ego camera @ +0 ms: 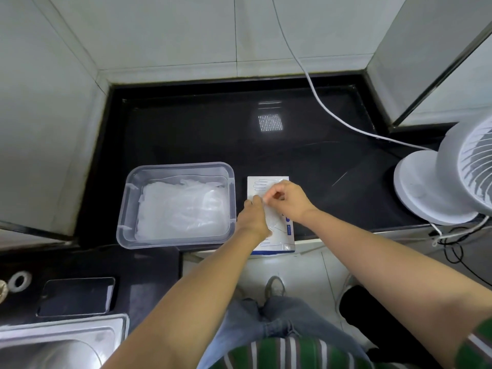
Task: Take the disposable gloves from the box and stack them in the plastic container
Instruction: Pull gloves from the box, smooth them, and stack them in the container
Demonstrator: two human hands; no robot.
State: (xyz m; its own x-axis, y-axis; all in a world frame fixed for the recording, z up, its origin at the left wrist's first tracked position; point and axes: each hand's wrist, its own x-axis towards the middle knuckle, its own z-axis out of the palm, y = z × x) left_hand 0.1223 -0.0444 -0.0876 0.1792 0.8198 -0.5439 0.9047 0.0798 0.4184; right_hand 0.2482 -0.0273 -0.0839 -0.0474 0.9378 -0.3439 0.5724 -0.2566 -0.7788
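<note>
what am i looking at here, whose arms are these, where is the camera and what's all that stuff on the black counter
There is no machine here, and only one picture. It comes from a wide-angle camera worn on a person's head, looking down, so the two bare arms are that person's own. The left hand and right hand meet over the white glove box on the black counter. Their fingertips pinch a thin clear glove that is hard to make out. Left of the box stands a clear plastic container with a stack of gloves already in it. A white fan with its cable stands at the right. A dark phone and a steel sink are at the lower left.
</note>
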